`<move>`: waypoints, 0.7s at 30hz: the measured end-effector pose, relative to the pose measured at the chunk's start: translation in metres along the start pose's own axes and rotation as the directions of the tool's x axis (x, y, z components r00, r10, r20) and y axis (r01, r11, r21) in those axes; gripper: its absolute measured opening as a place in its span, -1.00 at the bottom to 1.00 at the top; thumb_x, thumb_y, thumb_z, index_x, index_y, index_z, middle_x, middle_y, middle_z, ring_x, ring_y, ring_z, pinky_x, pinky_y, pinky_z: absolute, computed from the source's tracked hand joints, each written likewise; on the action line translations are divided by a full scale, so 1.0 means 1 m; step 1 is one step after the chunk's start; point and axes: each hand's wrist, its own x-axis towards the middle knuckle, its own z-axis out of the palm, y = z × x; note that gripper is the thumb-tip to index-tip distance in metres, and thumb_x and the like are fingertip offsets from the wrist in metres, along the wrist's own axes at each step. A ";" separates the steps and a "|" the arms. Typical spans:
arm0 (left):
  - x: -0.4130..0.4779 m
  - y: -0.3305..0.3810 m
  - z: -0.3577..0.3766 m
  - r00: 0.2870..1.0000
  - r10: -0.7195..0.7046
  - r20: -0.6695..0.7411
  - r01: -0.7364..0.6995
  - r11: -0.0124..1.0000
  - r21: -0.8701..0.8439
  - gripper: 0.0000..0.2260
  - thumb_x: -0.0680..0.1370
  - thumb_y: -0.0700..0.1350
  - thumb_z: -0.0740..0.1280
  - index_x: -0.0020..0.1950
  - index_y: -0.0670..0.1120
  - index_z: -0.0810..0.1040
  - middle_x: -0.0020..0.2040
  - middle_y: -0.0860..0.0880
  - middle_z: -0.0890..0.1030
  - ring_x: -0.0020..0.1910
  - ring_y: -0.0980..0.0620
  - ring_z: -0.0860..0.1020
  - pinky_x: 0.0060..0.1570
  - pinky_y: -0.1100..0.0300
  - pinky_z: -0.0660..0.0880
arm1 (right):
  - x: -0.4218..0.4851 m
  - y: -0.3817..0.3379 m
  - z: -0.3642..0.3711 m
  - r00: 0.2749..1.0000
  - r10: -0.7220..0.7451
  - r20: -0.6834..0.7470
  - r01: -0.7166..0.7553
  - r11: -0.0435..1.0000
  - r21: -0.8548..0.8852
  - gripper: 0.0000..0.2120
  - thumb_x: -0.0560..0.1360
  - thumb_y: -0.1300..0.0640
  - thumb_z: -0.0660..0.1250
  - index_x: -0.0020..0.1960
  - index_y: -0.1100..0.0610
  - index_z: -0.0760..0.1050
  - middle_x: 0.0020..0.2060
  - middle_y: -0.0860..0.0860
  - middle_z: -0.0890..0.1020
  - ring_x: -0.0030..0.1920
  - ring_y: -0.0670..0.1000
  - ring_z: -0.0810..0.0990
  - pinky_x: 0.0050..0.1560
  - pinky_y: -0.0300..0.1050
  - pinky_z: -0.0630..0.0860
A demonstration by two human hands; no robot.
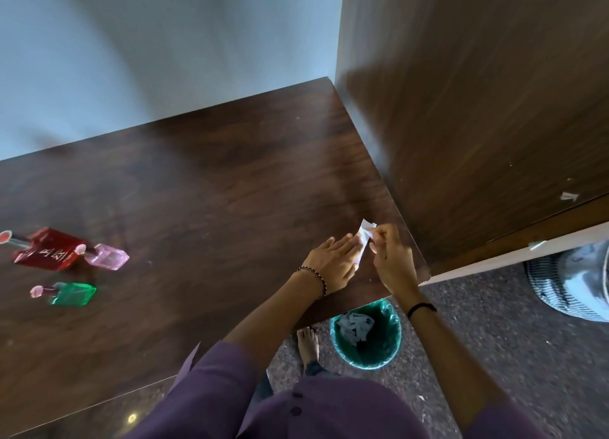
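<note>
A small white slip of paper (364,232) stands above the right front corner of the dark wooden table (204,188). My right hand (392,257) pinches its upper end between thumb and fingers. My left hand (333,262) lies flat with straight fingers against the paper's lower part, palm down on the tabletop. Below the table's edge stands a round bin with a green liner (392,349), holding several crumpled white paper pieces (354,326).
Three glass bottles lie at the table's left: a red one (46,249), a pink one (107,256) and a green one (71,293). A tall wooden cabinet (478,109) walls the right side. A striped object (570,283) sits on the speckled floor, right. My bare foot (308,343) is beside the bin.
</note>
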 end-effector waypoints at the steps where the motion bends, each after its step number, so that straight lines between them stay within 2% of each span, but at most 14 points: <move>1: 0.000 0.000 0.000 1.000 0.006 0.002 -0.006 1.000 0.018 -0.50 0.70 -0.02 0.04 0.62 -0.12 0.04 0.64 -0.05 0.02 0.61 0.01 0.03 0.56 -0.02 0.05 | 0.003 -0.001 -0.002 1.000 0.024 -0.020 -0.024 1.000 0.010 -0.83 0.66 0.15 0.18 0.12 0.23 0.46 -0.06 0.14 0.68 -0.13 0.14 0.67 -0.30 -0.16 0.49; 4: 0.002 0.001 -0.004 1.000 0.015 0.021 -0.016 0.998 0.061 -0.52 0.70 -0.02 0.02 0.61 -0.13 0.08 0.64 -0.04 0.02 0.61 0.00 0.04 0.54 -0.07 0.07 | 0.010 -0.001 -0.005 0.998 0.024 -0.062 -0.025 1.000 -0.003 -0.86 0.64 0.13 0.24 0.09 0.19 0.51 -0.08 0.08 0.69 -0.13 0.11 0.68 -0.19 0.02 0.62; 7: 0.007 0.005 -0.009 0.999 0.000 0.045 -0.004 0.997 0.075 -0.53 0.70 -0.01 0.03 0.59 -0.13 0.12 0.64 -0.04 0.01 0.61 0.00 0.06 0.51 -0.13 0.11 | 0.014 -0.004 -0.003 0.998 -0.009 -0.057 0.006 0.999 -0.052 -0.89 0.59 0.16 0.33 0.07 0.16 0.57 -0.12 0.05 0.71 -0.16 0.05 0.67 -0.17 -0.10 0.58; 10: 0.010 0.010 -0.015 0.995 -0.044 0.088 0.038 0.997 0.066 -0.54 0.70 -0.01 0.03 0.58 -0.12 0.12 0.64 -0.04 -0.01 0.61 0.01 0.04 0.51 -0.14 0.11 | 0.013 -0.007 0.000 0.998 -0.015 -0.064 0.009 0.995 -0.098 -0.89 0.57 0.15 0.36 0.06 0.15 0.61 -0.14 0.08 0.72 -0.13 0.09 0.68 -0.16 -0.13 0.54; 13: 0.012 0.015 -0.021 0.990 -0.082 0.114 0.073 0.994 0.081 -0.54 0.70 -0.02 0.03 0.59 -0.08 0.08 0.64 -0.03 -0.02 0.61 0.02 0.03 0.51 -0.16 0.10 | 0.008 -0.012 0.005 0.997 0.001 -0.083 -0.012 0.991 -0.134 -0.87 0.59 0.18 0.32 0.05 0.24 0.56 -0.15 0.20 0.70 -0.13 0.21 0.68 -0.22 -0.13 0.47; 16: 0.014 0.020 -0.022 0.983 -0.115 0.141 0.105 0.991 0.081 -0.48 0.69 -0.01 0.05 0.62 -0.08 -0.01 0.64 -0.01 -0.05 0.61 0.03 0.01 0.52 -0.15 0.09 | 0.005 -0.020 0.011 0.995 0.070 -0.069 -0.081 0.981 -0.178 -0.82 0.62 0.17 0.26 0.10 0.29 0.51 -0.09 0.27 0.68 -0.07 0.26 0.67 -0.17 -0.08 0.46; 19: 0.016 0.023 -0.024 0.974 -0.148 0.174 0.139 0.988 0.064 -0.45 0.68 0.02 0.05 0.62 -0.07 -0.05 0.65 0.01 -0.05 0.61 0.05 0.00 0.52 -0.14 0.06 | 0.006 -0.025 0.009 0.992 0.102 -0.078 -0.113 0.981 -0.156 -0.81 0.62 0.19 0.26 0.11 0.32 0.50 -0.06 0.27 0.67 -0.04 0.28 0.66 -0.13 -0.03 0.51; 21: 0.018 0.023 -0.027 0.971 -0.156 0.183 0.145 0.987 0.071 -0.46 0.68 0.03 0.04 0.62 -0.08 -0.03 0.64 0.01 -0.05 0.61 0.05 0.00 0.52 -0.14 0.06 | 0.007 -0.026 0.004 0.984 0.138 -0.108 -0.147 0.986 -0.075 -0.83 0.62 0.21 0.24 0.10 0.32 0.48 -0.06 0.26 0.67 -0.05 0.30 0.66 -0.18 -0.08 0.47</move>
